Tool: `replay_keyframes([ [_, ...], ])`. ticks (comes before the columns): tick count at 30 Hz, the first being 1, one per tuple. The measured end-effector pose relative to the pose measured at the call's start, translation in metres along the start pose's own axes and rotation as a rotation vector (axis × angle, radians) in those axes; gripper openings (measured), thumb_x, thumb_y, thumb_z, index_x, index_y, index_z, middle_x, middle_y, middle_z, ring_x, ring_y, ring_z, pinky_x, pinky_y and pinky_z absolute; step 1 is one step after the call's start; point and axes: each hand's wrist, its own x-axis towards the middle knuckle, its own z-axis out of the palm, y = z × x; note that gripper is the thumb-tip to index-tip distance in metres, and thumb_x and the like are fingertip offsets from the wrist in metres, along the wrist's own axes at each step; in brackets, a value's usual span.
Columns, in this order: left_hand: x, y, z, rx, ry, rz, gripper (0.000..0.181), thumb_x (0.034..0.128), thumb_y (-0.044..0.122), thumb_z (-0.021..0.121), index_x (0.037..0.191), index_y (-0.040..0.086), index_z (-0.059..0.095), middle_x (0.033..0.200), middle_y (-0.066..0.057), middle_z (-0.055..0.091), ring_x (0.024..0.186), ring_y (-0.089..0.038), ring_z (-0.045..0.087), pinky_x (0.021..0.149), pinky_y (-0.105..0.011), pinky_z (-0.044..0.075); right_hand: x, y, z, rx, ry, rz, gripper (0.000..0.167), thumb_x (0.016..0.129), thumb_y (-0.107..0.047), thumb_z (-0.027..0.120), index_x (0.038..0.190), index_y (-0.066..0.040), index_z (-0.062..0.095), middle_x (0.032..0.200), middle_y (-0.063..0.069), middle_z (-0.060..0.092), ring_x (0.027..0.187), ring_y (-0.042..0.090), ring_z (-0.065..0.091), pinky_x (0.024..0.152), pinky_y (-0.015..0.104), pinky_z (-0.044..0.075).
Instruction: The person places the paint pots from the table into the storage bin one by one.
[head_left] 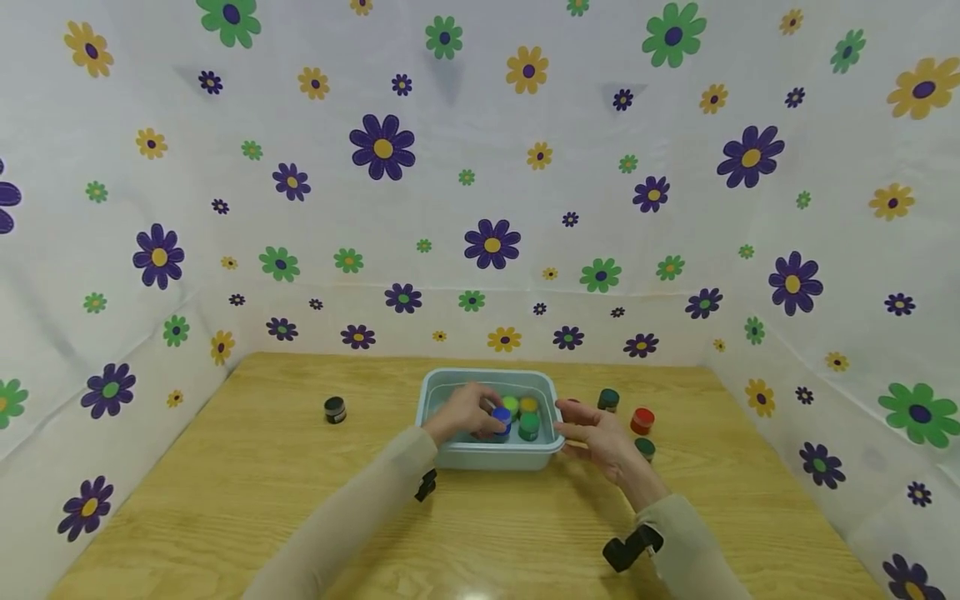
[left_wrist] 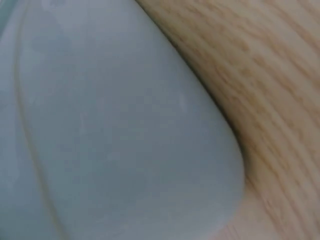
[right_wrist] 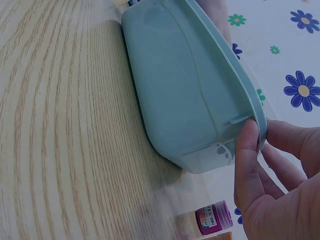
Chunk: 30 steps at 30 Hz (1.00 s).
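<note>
A light blue tub (head_left: 492, 457) stands on the table, with several small paint jars inside, among them a green jar (head_left: 528, 426) and a yellow-topped one (head_left: 528, 405). My left hand (head_left: 471, 412) reaches into it, fingers curled round a blue jar (head_left: 501, 419). At the tub's right end my right hand (head_left: 604, 440) pinches the rim; in the right wrist view the thumb and fingers of the hand (right_wrist: 280, 175) hold the edge of the tub (right_wrist: 185, 95). The left wrist view shows only the tub's outer wall (left_wrist: 125, 125) and wood.
On the table right of the tub are a red jar (head_left: 642, 421) and dark green jars (head_left: 608, 400). A black jar (head_left: 335, 409) stands on the left. A magenta jar (right_wrist: 214, 218) lies near the tub's end in the right wrist view. Flowered cloth (head_left: 450, 208) surrounds the table.
</note>
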Motion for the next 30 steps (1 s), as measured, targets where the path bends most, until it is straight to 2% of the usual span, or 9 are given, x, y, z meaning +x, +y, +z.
replay_keyframes([
  [8,0.0010,-0.0043,0.0007,-0.012,-0.021,-0.015,0.038,0.0784,0.001,0.079,0.113,-0.005,0.065,0.097,-0.018,0.071,0.071,-0.026,0.072,0.059,-0.033,0.062,0.0013,0.0023,0.0008,-0.003,0.003,0.000,0.053,0.091,-0.011,0.069,0.141,-0.004,0.052,0.138,0.020,0.054,0.094,0.017,0.065,0.082,0.030,0.060],
  [12,0.0029,-0.0022,0.0007,-0.008,-0.030,-0.030,0.038,0.0776,0.000,0.080,0.112,-0.006,0.065,0.096,-0.017,0.070,0.070,-0.025,0.072,0.059,-0.032,0.062,0.0020,0.0014,0.0003,0.002,0.009,-0.001,0.054,0.091,-0.010,0.069,0.141,-0.004,0.051,0.138,0.020,0.053,0.093,0.016,0.065,0.078,0.027,0.060],
  [22,0.0064,0.0013,0.0045,0.076,0.001,-0.047,0.038,0.0750,0.000,0.081,0.109,-0.004,0.066,0.095,-0.016,0.070,0.070,-0.019,0.068,0.059,-0.029,0.061,0.0007,-0.0004,-0.0003,0.006,0.010,0.002,0.054,0.092,-0.009,0.069,0.142,-0.004,0.050,0.141,0.021,0.052,0.093,0.016,0.065,0.078,0.027,0.060],
  [30,0.0084,-0.0010,0.0054,0.060,0.006,-0.076,0.036,0.0770,0.003,0.081,0.109,-0.005,0.066,0.091,-0.014,0.070,0.067,-0.019,0.069,0.060,-0.028,0.061,0.0013,0.0002,-0.0008,0.017,0.013,0.000,0.055,0.090,-0.009,0.070,0.141,-0.003,0.051,0.140,0.021,0.052,0.094,0.018,0.066,0.078,0.027,0.060],
])
